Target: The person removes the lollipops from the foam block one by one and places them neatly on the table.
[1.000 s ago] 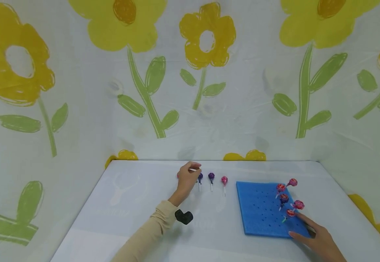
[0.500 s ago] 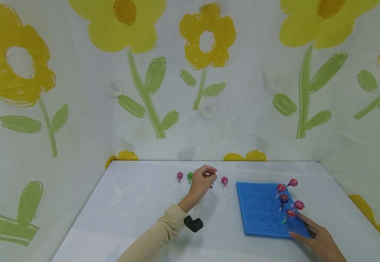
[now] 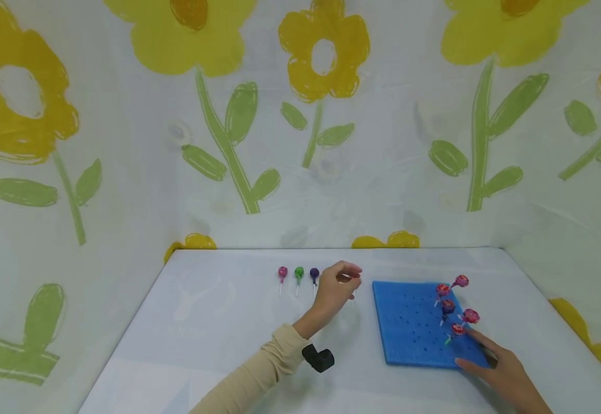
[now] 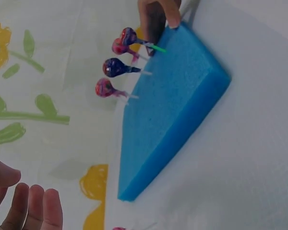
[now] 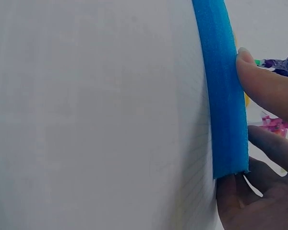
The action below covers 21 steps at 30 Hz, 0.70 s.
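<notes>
So I had three loose lollipops in plain sight on the far part of the white table [image 3: 191, 356], left of the hands: a pink lollipop [image 3: 282, 271], then a green lollipop [image 3: 299, 271], then a purple lollipop [image 3: 314, 272]. All of them lay flat with the candy end pointing far and the stick pointing near, so their long axes ran near to far, pretty much side by side. Just right of the left hand [image 3: 335, 292] I caught a bit of pale stick [image 3: 354, 297] on that same line, though the fingers covered its top, and I couldn't tell what else was behind them. My left wrist view did have a pink candy head [image 4: 119, 228] poking in at the bottom edge. That hand was over the right end of the row, fingers loosely bent, thumb apart from the fingertips, and I saw nothing gripped in it. Over on the right, the blue foam board [image 3: 404, 345] lay flat, roughly square and dotted with holes. Five lollipops [image 3: 447, 307] stuck out along its right side, candy up, sticks down, tilted toward the right, with the long axes slanting instead of standing straight. The right hand [image 3: 504, 374] had the board's near right corner, thumb on the upper face, fingers wrapped round the edge, and the nearest of those five stood just beyond it.
</notes>
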Motion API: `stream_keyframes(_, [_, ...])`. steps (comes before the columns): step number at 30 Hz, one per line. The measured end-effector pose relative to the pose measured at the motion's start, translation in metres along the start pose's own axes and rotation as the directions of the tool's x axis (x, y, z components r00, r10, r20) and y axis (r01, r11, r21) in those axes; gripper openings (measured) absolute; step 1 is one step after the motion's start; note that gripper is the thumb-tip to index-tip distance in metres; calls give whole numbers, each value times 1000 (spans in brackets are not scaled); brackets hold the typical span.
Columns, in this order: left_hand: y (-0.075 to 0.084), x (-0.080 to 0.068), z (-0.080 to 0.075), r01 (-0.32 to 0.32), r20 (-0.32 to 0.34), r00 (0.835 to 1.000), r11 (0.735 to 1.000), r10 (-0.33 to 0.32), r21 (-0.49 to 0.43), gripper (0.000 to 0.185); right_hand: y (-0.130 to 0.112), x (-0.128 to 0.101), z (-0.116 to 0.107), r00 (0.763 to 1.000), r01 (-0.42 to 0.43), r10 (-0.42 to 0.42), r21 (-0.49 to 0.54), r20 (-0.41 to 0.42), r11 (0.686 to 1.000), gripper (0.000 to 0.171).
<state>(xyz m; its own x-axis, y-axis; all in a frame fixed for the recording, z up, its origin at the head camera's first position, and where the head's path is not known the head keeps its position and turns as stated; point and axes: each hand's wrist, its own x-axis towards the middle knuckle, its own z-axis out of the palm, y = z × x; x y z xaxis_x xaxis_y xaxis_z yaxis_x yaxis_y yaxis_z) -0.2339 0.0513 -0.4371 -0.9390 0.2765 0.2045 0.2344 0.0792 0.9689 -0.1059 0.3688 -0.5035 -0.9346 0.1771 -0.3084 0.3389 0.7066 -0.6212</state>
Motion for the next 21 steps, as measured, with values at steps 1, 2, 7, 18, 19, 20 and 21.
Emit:
stream_keyframes(1, [1, -1, 3, -4, 8, 1000, 1000, 4, -2, 14, -1, 0, -1, 1000, 0, 0, 8, 0, 1000, 105])
stream_keyframes(2, [2, -2, 6, -6, 17, 1000, 1000, 6, -8, 14, -2, 0, -1, 1000, -2, 2, 16, 0, 1000, 105])
stream_keyframes(7, [4, -7, 22, -34, 83, 996, 998, 38, -49, 16, -2, 0, -1, 1000, -17, 17, 24, 1, 1000, 107])
stream_keyframes(18, [5, -13, 51, -56, 174, 982, 996, 68, -74, 17, -4, 0, -1, 1000, -3, 3, 21, -9, 1000, 105])
stream_keyframes(19, [6, -14, 54, -59, 178, 982, 996, 71, -69, 17, -5, -1, -1, 1000, -6, 6, 22, -10, 1000, 105])
stream_keyframes(20, [6, -14, 56, -64, 181, 981, 996, 74, -61, 17, -5, -1, -1, 1000, -8, 8, 23, -11, 1000, 105])
stream_keyframes(21, [5, -14, 60, -61, 183, 981, 997, 69, -51, 17, -5, -1, -1, 1000, -11, 12, 25, -12, 1000, 106])
